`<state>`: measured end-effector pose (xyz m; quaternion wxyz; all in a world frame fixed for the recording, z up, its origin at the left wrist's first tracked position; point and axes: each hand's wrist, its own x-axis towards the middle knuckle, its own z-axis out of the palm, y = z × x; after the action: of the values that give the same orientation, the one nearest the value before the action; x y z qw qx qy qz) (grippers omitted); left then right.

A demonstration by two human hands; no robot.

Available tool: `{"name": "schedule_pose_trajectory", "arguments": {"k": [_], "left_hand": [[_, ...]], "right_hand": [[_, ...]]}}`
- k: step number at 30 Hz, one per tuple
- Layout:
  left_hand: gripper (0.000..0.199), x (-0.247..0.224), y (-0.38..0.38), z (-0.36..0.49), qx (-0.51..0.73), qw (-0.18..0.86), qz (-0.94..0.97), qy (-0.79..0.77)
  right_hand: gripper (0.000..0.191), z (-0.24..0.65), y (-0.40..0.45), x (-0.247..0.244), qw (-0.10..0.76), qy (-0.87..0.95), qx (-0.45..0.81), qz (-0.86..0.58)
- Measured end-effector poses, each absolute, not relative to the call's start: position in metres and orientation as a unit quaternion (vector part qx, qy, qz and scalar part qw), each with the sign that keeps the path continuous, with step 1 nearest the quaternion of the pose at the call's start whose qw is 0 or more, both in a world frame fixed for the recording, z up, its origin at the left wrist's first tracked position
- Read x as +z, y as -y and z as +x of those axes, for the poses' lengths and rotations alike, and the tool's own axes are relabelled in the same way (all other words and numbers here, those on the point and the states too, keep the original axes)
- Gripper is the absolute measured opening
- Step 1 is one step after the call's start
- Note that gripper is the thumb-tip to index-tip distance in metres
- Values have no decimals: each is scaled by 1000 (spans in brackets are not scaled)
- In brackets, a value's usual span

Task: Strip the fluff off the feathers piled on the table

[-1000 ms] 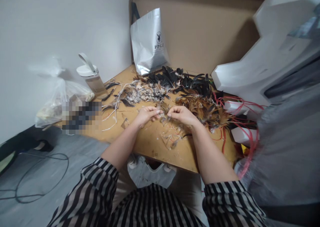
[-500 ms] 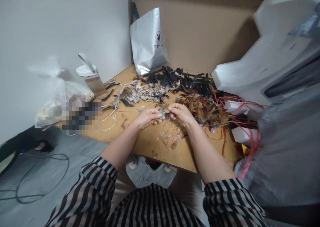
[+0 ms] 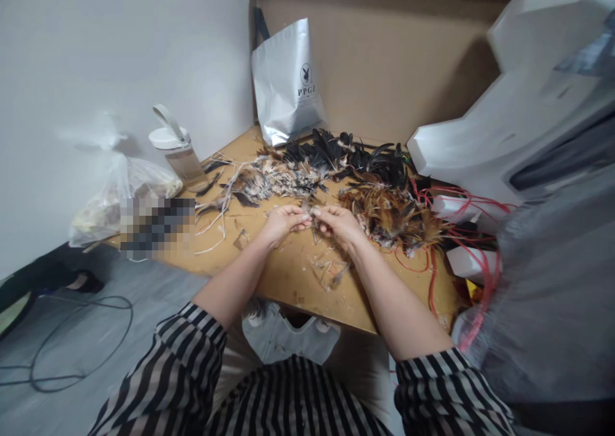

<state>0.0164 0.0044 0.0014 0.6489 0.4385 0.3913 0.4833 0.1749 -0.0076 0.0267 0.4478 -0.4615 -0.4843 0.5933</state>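
Observation:
Over the wooden table (image 3: 283, 282), my left hand (image 3: 286, 226) and my right hand (image 3: 339, 225) meet with fingertips nearly touching. Both are pinched on a small greyish-brown feather (image 3: 308, 203), whose tip sticks up between them. Just right of my right hand lies a pile of brown feathers (image 3: 394, 215). Behind the hands spread pale speckled feathers (image 3: 283, 177) and black feathers (image 3: 331, 148). Loose scraps and bits of string (image 3: 329, 271) are scattered below my fingers.
A silver bag (image 3: 286, 90) stands at the back. On the left are a lidded bottle (image 3: 185, 164) and a clear plastic bag (image 3: 120, 196). Red strings (image 3: 432, 282) hang at the right, beside white boxes (image 3: 473, 262) and a large grey plastic-covered bundle (image 3: 557, 282).
My right hand has shifted slightly left, closer to my left hand. Less of the feather shows between the fingers.

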Motion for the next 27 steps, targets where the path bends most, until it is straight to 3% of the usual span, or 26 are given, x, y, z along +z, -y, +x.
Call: {"name": "schedule_pose_trajectory", "arguments": {"k": [27], "left_hand": [[29, 0, -2, 17, 450, 658, 459, -392]], "right_hand": [[32, 162, 8, 22, 487, 528, 510, -473]]}}
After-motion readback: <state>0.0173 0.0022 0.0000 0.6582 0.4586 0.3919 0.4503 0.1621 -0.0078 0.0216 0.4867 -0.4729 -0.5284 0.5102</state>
